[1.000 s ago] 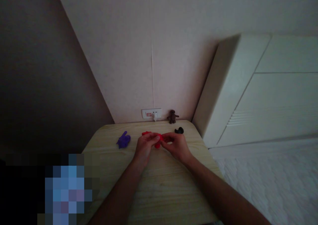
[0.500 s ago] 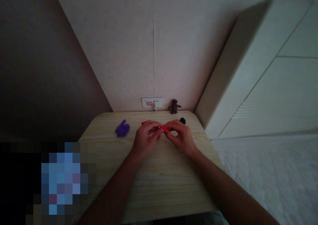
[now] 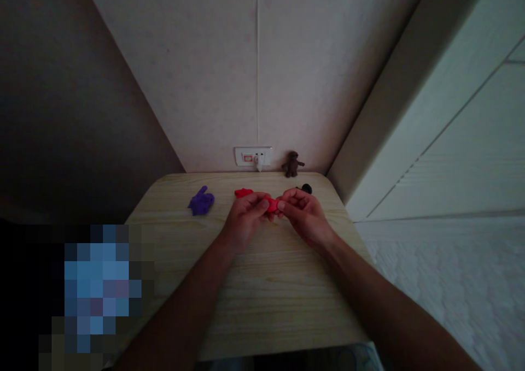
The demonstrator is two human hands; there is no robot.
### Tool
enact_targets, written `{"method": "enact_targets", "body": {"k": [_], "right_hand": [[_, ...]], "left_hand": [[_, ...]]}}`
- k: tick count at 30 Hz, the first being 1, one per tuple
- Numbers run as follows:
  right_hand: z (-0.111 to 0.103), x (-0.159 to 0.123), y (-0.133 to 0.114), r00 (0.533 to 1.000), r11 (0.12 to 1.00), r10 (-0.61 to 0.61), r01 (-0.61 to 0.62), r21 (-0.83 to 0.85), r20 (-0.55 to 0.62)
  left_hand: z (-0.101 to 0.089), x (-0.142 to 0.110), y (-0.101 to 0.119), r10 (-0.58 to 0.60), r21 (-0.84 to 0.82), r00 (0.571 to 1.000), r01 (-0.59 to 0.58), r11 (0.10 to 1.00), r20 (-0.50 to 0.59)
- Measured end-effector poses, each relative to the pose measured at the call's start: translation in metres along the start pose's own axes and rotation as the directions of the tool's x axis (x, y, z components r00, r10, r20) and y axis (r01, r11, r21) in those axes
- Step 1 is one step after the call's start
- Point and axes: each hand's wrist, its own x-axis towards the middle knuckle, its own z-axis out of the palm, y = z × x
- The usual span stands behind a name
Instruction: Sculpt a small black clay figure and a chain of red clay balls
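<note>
A small piece of red modelling clay point(image 3: 272, 205) is pinched between my two hands above the middle of the table. My left hand point(image 3: 246, 218) grips its left end with thumb and fingers, while my right hand point(image 3: 307, 215) has its thumb pressed on the right end. Just behind my left hand lies another red clay piece point(image 3: 243, 192), partly covered by the fingers. A dark round piece point(image 3: 307, 188) shows behind my right hand, its lower part hidden.
On the wooden table point(image 3: 262, 300), a purple clay lump point(image 3: 201, 202) lies at left. A small brown figure point(image 3: 292, 165) stands at the back against the wall. A wall socket point(image 3: 253, 156) with a plug is behind. A white cabinet point(image 3: 443, 119) and a pale quilted surface point(image 3: 435, 283) are at right.
The red clay between my hands now shows more plainly, with my thumbs turned on top of it. More of the red piece behind shows. The camera view has shifted slightly.
</note>
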Motion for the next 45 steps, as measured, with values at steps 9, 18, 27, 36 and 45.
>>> {"method": "enact_targets", "body": {"k": [9, 18, 27, 36, 45], "right_hand": [[-0.006, -0.001, 0.008, 0.960, 0.895, -0.258, 0.193, -0.403, -0.113], [-0.006, -0.008, 0.013, 0.963, 0.848, -0.268, 0.230, -0.478, -0.012], [-0.010, -0.009, 0.005, 0.918, 0.605, -0.362, 0.362, -0.709, 0.160], [-0.011, -0.009, -0.001, 0.882, 0.375, -0.364, 0.433, -0.820, 0.299], [-0.012, -0.008, 0.003, 0.916, 0.553, -0.348, 0.373, -0.745, 0.200]], "left_hand": [[0.002, 0.001, -0.007, 0.058, 0.124, 0.978, -0.033, 0.992, -0.199], [0.003, -0.001, -0.002, 0.053, 0.130, 0.983, -0.030, 0.991, -0.174], [-0.003, -0.001, -0.005, 0.123, 0.281, 0.991, -0.102, 0.954, -0.059], [-0.005, -0.002, -0.011, 0.304, 0.510, 0.952, -0.256, 0.821, -0.012], [0.001, -0.003, 0.001, 0.177, 0.378, 0.968, -0.100, 0.920, -0.176]]}}
